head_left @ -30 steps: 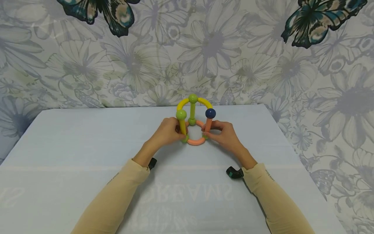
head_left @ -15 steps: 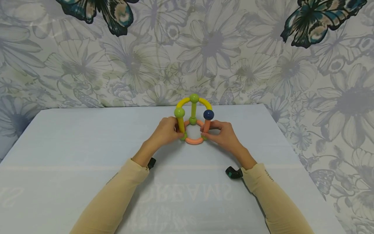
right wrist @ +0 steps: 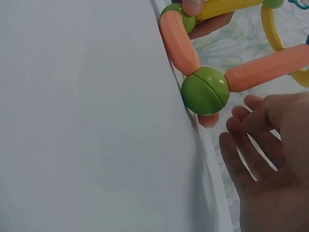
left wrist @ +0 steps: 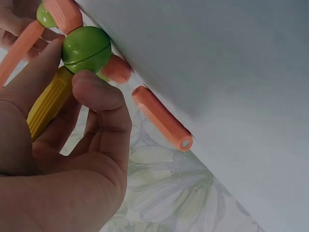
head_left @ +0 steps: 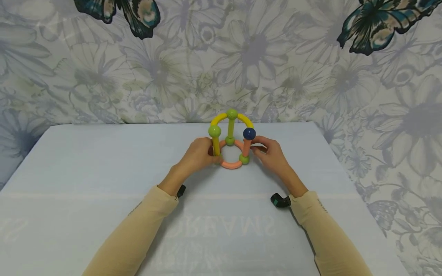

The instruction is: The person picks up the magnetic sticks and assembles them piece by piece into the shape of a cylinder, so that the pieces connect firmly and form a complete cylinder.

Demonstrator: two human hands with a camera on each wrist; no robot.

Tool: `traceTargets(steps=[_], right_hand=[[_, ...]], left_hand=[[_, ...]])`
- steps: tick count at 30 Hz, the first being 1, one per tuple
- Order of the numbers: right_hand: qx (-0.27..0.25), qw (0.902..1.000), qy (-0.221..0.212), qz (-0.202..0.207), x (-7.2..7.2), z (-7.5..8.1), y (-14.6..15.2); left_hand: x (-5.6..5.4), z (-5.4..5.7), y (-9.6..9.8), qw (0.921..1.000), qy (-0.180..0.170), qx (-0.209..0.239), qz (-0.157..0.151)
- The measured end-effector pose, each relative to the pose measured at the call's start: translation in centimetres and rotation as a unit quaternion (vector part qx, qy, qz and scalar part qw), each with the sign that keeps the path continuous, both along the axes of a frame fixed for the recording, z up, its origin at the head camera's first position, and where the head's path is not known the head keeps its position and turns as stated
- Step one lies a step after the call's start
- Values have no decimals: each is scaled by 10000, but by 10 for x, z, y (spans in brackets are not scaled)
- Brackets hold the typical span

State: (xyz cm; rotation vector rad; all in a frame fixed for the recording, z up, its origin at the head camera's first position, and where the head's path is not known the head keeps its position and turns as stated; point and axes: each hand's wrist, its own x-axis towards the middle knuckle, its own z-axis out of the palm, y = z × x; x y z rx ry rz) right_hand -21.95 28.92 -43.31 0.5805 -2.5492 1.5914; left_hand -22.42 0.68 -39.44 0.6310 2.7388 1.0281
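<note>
A ball-and-stick toy frame (head_left: 231,165) stands on the white table, with an orange ring of curved sticks at its base. Upright sticks rise from the ring, and yellow curved sticks arch across the top between green balls and a dark blue ball (head_left: 249,133). At its left side, my left hand (head_left: 200,154) pinches the lower green ball (left wrist: 86,50) and the foot of the yellow stick (left wrist: 48,101). My right hand (head_left: 272,155) is just right of the orange upright stick (right wrist: 268,67), fingers loosely bent and apart from it in the right wrist view.
In the left wrist view, a loose orange stick (left wrist: 161,118) with a grey tip lies on the table beside my left hand. Black wrist cameras (head_left: 280,200) sit under both sleeves. Behind the table (head_left: 103,165) is a wall with flowers and butterflies (head_left: 380,27).
My right hand has let go of the orange upright stick and drawn back to the right, uncovering the lower right green ball. The left hand keeps its hold.
</note>
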Motion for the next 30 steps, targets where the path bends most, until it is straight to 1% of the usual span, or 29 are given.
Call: traceTargets(steps=[5,8,10,14,17,22,26,28,30], right_hand=[[-94,9992,36,379,0,3,-3],[-21,9981,125,598,1,2,-4],[97,9974,270,659,2,2,-6],[259,9962,618,561,3,-1,-8],[281,9958,709,503,4,-2,-9],[271,9968,544,517,6,1,-9],[318,9973,419,512,7,4,-7],[278,9982,371,376,7,5,-6],[219,9992,314,91,6,5,-5]], left_hand=[[-1,2,-1,9996,223,163,-4],[-2,1,0,9994,314,140,2],[-2,0,0,9994,324,118,12],[-3,-1,0,9994,325,114,24],[-2,0,1,9996,273,106,28],[-3,-1,1,9999,116,-33,32],[-4,-3,1,9999,94,-91,-7],[-4,-3,1,9999,111,-69,-3],[-5,-4,1,9999,118,-53,-7]])
